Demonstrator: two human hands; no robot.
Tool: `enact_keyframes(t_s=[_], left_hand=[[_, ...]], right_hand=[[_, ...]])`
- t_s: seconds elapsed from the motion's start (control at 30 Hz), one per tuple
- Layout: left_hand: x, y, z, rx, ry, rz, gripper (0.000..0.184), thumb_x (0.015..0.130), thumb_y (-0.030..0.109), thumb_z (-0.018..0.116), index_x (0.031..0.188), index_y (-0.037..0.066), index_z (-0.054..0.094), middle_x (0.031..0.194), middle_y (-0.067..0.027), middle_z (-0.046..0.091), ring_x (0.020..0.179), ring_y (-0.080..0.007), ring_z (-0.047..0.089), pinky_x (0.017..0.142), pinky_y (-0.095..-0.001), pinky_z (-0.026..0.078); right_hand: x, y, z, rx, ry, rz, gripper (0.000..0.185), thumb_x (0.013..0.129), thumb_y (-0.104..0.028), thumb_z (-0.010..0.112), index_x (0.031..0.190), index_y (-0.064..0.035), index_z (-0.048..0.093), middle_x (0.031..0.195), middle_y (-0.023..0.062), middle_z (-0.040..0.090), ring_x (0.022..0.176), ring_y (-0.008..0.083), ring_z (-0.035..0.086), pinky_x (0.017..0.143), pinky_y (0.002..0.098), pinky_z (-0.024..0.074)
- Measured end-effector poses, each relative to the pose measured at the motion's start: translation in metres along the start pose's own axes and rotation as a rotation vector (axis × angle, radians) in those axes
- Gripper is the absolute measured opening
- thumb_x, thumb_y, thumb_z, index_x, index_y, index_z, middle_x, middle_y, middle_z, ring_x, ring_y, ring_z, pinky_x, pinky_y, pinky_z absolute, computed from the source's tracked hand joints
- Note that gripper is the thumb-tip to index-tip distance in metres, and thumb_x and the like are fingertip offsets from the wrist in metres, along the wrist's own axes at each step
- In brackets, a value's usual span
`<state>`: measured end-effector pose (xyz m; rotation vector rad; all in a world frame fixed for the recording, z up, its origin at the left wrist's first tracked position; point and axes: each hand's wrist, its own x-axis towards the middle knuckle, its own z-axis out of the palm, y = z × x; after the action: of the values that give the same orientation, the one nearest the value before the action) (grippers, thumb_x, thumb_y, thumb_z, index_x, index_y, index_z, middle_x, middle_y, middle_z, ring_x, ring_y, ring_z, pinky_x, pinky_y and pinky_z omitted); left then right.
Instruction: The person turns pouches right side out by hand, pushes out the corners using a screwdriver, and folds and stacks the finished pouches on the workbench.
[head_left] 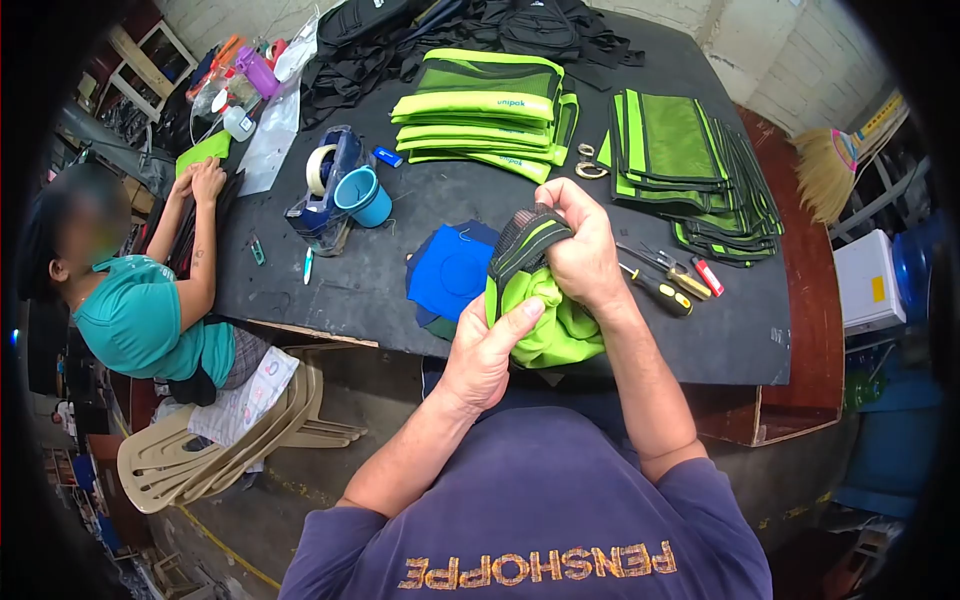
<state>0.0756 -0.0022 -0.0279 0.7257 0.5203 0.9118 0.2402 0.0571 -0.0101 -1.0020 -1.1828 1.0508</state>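
Note:
A bunched lime-green fabric piece [555,335] with black mesh and dark edging hangs between my hands above the table's front edge. My left hand [485,352] pinches its lower left side, the thumb pressed on the green cloth. Higher up on the right, my right hand [578,245] grips the black mesh edge with curled fingers. Just left of the fabric, blue cloth pieces [440,280] lie on the black tabletop [370,315]. Behind my hands sits a stack of green mesh pouches [480,105]. More green-and-black mesh panels [680,150] are stacked at the right.
Scissors [590,162], a screwdriver [660,293] and a red-and-white item [708,278] lie right of my hands. Left stand a tape dispenser [322,185] and a blue cup [364,197]. A co-worker [160,310] sits at the left, hands on green material [203,150].

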Motion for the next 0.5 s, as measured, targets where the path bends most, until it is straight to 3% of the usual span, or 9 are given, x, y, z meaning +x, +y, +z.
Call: enact_keyframes(t_s=[0.13,0.27,0.37,0.5], left_hand=[[-0.004,0.0,0.002,0.016,0.082,0.03,0.043,0.102,0.019,0.07,0.139,0.001,0.06,0.131,-0.0091,0.069,0.121,-0.0177,0.067,0.106,-0.0382,0.053],[-0.007,0.001,0.009,-0.178,0.136,-0.021,0.04,0.101,0.016,0.072,0.138,0.004,0.06,0.124,-0.0058,0.071,0.113,-0.0169,0.07,0.101,-0.0361,0.055],[-0.006,0.001,0.01,-0.379,0.07,-0.117,0.045,0.101,0.017,0.072,0.142,0.005,0.057,0.128,-0.0075,0.069,0.116,-0.0203,0.07,0.103,-0.039,0.055],[-0.008,0.003,-0.003,-0.359,-0.11,-0.102,0.049,0.1,0.017,0.071,0.144,0.005,0.054,0.132,-0.0094,0.067,0.12,-0.0226,0.068,0.105,-0.0407,0.055]], right_hand=[[-0.003,0.0,0.005,-0.077,0.02,0.028,0.01,0.104,-0.006,0.066,0.103,-0.0079,0.057,0.085,-0.0045,0.063,0.074,-0.0002,0.055,0.062,0.0192,0.0445],[-0.003,0.008,0.008,-0.035,-0.009,0.037,0.01,0.103,-0.006,0.066,0.103,-0.008,0.057,0.086,-0.0046,0.063,0.074,-0.0003,0.055,0.062,0.0192,0.0444],[-0.008,0.005,0.011,0.034,0.047,0.097,0.016,0.096,-0.005,0.074,0.099,-0.0059,0.058,0.083,-0.0058,0.059,0.075,0.0011,0.052,0.063,0.0213,0.0433],[-0.007,-0.008,0.024,0.072,-0.01,0.022,0.016,0.097,-0.005,0.074,0.099,-0.0061,0.058,0.082,-0.0064,0.059,0.074,0.001,0.051,0.062,0.0218,0.0431]])
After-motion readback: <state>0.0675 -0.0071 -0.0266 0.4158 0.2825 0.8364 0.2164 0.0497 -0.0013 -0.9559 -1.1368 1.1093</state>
